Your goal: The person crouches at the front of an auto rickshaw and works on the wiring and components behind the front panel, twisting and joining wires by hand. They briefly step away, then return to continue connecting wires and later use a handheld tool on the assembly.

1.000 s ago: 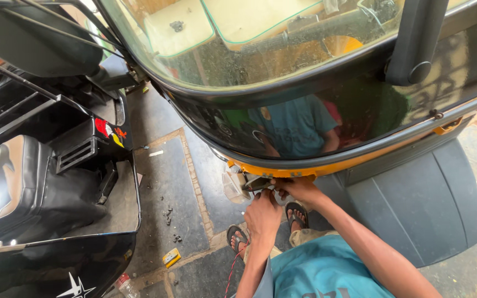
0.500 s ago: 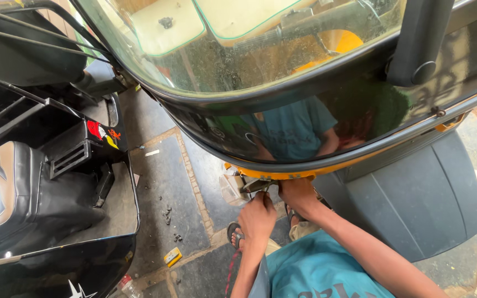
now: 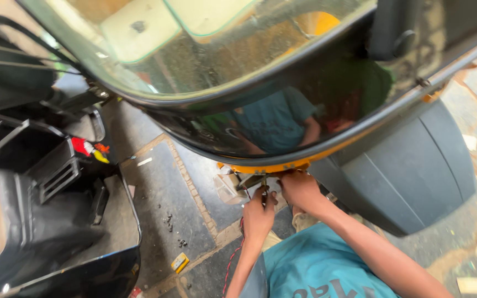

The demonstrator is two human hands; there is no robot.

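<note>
A broad curved windscreen [image 3: 205, 60] fills the top of the view, its black lower band mirroring the person in a teal shirt, so the hands work just under the vehicle's nose where that band meets an orange trim strip [image 3: 266, 166]. The grey front mudguard [image 3: 409, 165] bulges to the right, leaving only a tight pocket beside it. To the left stands a second black vehicle body [image 3: 45, 221] on the stone paving [image 3: 161, 204], near but apart. The right hand [image 3: 300, 190] is curled up against the underside of the orange strip, fingers tucked out of sight, seemingly steadying a part there; what it grips cannot be told. The left hand [image 3: 258, 214] is closed round a small dark tool [image 3: 264, 193], raised to the bracket [image 3: 248, 180] below the strip. A thin red wire [image 3: 233, 259] hangs beside that forearm, and a small yellow piece [image 3: 180, 261] lies on the paving
</note>
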